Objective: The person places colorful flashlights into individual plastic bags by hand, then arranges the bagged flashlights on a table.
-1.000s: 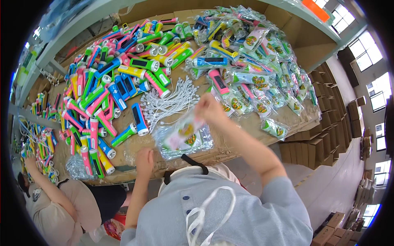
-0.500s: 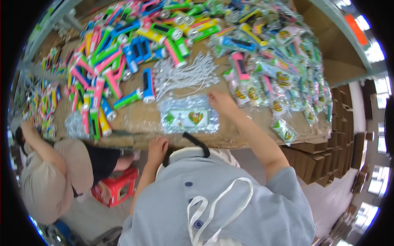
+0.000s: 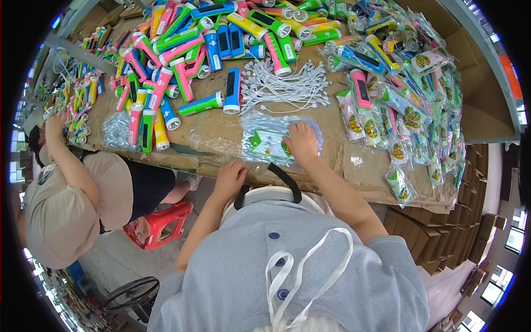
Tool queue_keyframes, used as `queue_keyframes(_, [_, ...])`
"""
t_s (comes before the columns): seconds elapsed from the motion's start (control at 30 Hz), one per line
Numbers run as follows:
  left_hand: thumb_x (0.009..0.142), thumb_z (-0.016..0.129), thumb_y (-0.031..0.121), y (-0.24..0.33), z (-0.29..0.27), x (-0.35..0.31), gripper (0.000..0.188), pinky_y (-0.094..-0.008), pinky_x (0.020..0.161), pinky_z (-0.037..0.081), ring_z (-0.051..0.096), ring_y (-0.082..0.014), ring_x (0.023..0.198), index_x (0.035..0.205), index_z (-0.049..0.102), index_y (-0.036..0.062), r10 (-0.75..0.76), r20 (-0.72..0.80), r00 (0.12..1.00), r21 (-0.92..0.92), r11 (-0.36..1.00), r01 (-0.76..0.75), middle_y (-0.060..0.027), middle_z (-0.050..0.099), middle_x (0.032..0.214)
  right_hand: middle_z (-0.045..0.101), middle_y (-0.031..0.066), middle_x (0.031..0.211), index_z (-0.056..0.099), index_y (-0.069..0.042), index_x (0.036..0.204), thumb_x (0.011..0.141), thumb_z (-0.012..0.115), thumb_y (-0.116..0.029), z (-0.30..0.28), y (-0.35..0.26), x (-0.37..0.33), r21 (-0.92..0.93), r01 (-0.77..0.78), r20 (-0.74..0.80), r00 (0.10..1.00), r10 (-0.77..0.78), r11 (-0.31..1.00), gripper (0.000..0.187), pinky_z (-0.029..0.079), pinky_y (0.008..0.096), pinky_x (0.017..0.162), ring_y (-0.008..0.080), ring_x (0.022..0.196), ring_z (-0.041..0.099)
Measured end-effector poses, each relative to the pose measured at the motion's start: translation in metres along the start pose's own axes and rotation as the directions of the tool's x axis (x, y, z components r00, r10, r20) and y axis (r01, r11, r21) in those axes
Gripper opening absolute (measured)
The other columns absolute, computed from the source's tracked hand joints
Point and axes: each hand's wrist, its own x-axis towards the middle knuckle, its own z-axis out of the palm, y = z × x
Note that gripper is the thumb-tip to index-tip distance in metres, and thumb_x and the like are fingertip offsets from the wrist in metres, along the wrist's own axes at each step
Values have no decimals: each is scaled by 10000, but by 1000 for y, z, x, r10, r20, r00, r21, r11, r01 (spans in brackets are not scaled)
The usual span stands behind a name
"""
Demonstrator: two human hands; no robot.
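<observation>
Well, from my end the hardest thing to read is the right grip [image 3: 302, 141]: it rests on the right half of a stack of clear plastic bags [image 3: 259, 145], fingers bent, and its underside is hidden from me. I cannot tell whether it pinches the top bag or merely lies on it. The hand also covers part of the green-and-white print there, and glare on the plastic blurs how many layers I have.

The stack lies flat near the front edge of the cardboard-covered desk [image 3: 191, 134], directly under the right grip and reaching out beyond it to the left. My left grip [image 3: 231, 176] is at that front edge, just below the stack's left side and apart from it, fingers loosely curled; its palm is turned away, so I cannot tell whether it holds anything.

Just beyond the bags is a tangle of white cables [image 3: 285, 87], their strands overlapping. Left of it stands out a blue flashlight [image 3: 232, 91]. The heap of loose flashlights [image 3: 182, 41] is cut off at the top, and many bagged flashlights [image 3: 412, 113] on the right bury one another.
</observation>
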Motion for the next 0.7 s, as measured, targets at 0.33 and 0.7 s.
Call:
queue_keyframes(0.33, [748, 553, 70, 4, -1, 2, 69, -384, 657, 433, 553, -310, 748, 798, 559, 23, 6, -8, 1000, -75, 997, -6, -126, 568, 783, 513, 72, 880, 540, -76, 875, 676, 597, -98, 13, 0, 6, -30, 99, 7, 995, -99, 995, 208, 440, 363, 733, 239, 880, 514])
queue_keyframes(0.7, [769, 544, 58, 1, 2, 1, 81, -341, 656, 442, 561, -286, 756, 836, 572, 21, -11, 1, 1000, -91, 996, 11, -132, 570, 803, 530, 57, 810, 520, -71, 830, 673, 557, -97, 13, 6, 2, -121, 207, -8, 978, -209, 971, 163, 410, 344, 718, 222, 811, 523])
